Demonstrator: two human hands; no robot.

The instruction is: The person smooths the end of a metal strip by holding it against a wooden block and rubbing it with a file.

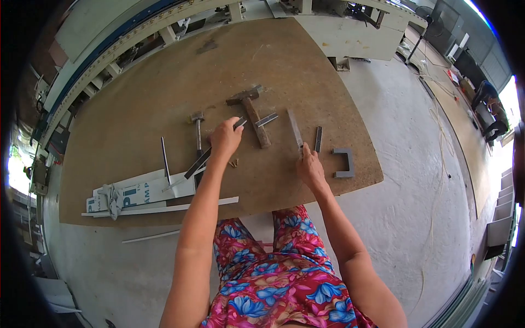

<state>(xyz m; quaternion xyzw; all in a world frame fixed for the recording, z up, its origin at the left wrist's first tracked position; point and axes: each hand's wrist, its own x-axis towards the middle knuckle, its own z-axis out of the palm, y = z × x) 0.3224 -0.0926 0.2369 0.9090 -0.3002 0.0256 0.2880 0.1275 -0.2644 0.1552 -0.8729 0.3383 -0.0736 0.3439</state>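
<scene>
My left hand [226, 138] is closed on a dark metal bar [197, 164]. One end shows past the fingers and a longer stretch seems to run out below the wrist; the palm hides the middle. Closed fingers of my right hand [311, 167] grip the near end of a flat grey metal strip [294, 124], which points away over the board. Between the hands lie a wooden-handled hammer [254, 116] and a short metal channel piece [267, 120] touching its handle. Another short channel piece [318, 139] and a grey U-shaped block [350, 163] sit right of my right hand.
A smaller hammer [198, 131], a thin upright rod [164, 158], small brass-coloured pieces [234, 163], printed white strips [139, 194] and a crumpled cloth [112, 201] are on the brown board [180, 82]. A long machine [136, 33] stands behind; another person [490, 112] is far right.
</scene>
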